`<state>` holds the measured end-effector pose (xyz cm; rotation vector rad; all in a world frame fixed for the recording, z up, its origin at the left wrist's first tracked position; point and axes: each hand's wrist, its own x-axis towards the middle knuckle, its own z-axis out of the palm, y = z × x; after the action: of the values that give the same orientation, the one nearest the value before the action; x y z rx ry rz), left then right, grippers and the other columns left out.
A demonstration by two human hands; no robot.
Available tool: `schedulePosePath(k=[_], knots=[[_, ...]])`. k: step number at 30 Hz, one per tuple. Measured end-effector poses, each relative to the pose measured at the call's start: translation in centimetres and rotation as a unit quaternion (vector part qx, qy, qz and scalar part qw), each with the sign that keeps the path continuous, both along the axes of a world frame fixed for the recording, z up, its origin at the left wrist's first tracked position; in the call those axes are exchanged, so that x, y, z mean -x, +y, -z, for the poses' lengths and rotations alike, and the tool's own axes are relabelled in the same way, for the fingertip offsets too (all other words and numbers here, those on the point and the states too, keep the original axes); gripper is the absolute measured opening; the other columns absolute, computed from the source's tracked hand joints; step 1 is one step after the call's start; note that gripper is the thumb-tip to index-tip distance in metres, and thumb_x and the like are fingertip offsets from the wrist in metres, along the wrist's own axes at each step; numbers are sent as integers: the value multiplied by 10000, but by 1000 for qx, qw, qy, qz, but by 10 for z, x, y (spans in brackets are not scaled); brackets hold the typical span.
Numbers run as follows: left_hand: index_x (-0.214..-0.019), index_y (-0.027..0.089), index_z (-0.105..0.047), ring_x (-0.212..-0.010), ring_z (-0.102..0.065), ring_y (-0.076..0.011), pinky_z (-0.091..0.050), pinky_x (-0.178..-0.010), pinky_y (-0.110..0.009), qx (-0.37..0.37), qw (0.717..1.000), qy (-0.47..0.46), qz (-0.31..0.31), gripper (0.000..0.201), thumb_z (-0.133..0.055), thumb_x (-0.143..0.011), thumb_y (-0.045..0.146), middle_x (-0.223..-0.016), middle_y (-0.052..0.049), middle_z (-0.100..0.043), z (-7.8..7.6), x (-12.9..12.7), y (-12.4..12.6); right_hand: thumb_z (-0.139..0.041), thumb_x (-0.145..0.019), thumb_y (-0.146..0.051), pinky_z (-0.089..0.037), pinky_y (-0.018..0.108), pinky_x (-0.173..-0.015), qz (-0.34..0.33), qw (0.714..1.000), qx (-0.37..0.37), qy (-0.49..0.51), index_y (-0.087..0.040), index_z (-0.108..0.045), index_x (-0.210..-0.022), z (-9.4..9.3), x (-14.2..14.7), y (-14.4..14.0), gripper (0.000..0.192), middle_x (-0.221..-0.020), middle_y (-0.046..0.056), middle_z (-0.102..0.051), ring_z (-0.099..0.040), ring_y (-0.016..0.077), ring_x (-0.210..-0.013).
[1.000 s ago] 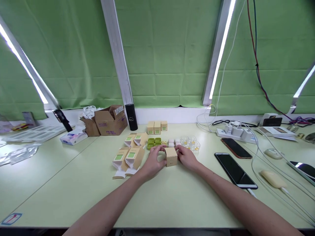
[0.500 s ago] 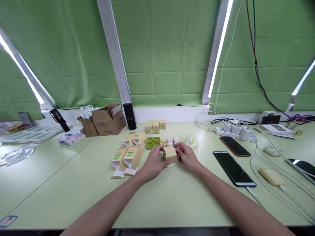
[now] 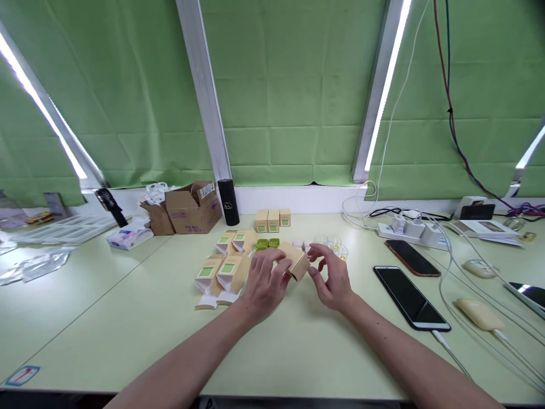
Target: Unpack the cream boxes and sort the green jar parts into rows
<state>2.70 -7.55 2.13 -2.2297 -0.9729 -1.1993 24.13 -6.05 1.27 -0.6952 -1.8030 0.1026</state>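
Small tan carton [image 3: 295, 262] at frame centre – plain kraft card, tilted, lifted just off the tabletop [image 3: 128, 318]. Left hand [image 3: 264, 282] with grip closed around the carton's left end; right hand [image 3: 334, 276] just beside its right end, fingers curled and loosely parted, not clearly touching. Behind the carton, green trays [image 3: 267, 243] and clear cups [image 3: 334, 246] with small yellow pieces inside. Left of centre, four flat-lying cartons with green labels [image 3: 225, 266], flaps open. Farther back, three upright boxes [image 3: 273, 220] in a row, a black cylinder [image 3: 228, 202], brown shipping boxes [image 3: 191, 207]. At right – two phones [image 3: 411, 296], a power strip [image 3: 411, 232], trailing cables.
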Motion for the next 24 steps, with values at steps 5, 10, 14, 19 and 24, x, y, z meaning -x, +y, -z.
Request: schedulePosePath(k=[5, 10, 14, 19, 24], knots=[[-1228, 279, -509, -1140, -618, -293, -417, -991, -470, -49, 998, 23, -26, 382, -614, -905, 104, -1187, -99, -645, 2, 0, -3, -583, -938, -258, -599, 388, -667, -32, 998, -47, -40, -249, -346, -1495, -1, 7, -8, 606, -1374, 162, -592, -656, 294, -1103], [-1239, 273, -514, -1188, -606, -306, -409, -1010, -484, 15, 999, 33, -35, 380, -600, -910, 105, -1237, -108, -643, 6, -3, -4, -613, -929, -295, -627, 458, -766, -23, 996, -34, -77, -245, -289, -1540, 7, 9, -4, 693, -1370, 169, -594, -637, 333, -1181], [-1266, 261, -487, -1207, -593, -321, -430, -1011, -506, 54, 997, 34, -36, 398, -598, -911, 119, -1261, -128, -624, 5, -7, -4, -595, -945, -284, -630, 442, -752, -10, 997, -4, -73, -255, -290, -1533, 12, 10, -1, 663, -1358, 168, -601, -648, 322, -1163], [-1326, 240, -438, -1215, -588, -336, -465, -1018, -525, 76, 996, 34, -25, 450, -614, -919, 164, -1283, -152, -597, 2, -11, -3, -591, -951, -311, -605, 379, -673, 3, 996, 76, -48, -250, -297, -1517, 11, 14, -1, 640, -1221, 141, -639, -681, 273, -1008], [-1308, 227, -474, -1208, -597, -354, -489, -1009, -546, 116, 993, 20, -20, 443, -665, -908, 233, -1272, -158, -608, 7, -13, 0, -601, -933, -330, -579, 347, -673, 20, 991, 118, -59, -248, -299, -1504, 12, 14, 0, 651, -1116, 103, -654, -670, 244, -922]])
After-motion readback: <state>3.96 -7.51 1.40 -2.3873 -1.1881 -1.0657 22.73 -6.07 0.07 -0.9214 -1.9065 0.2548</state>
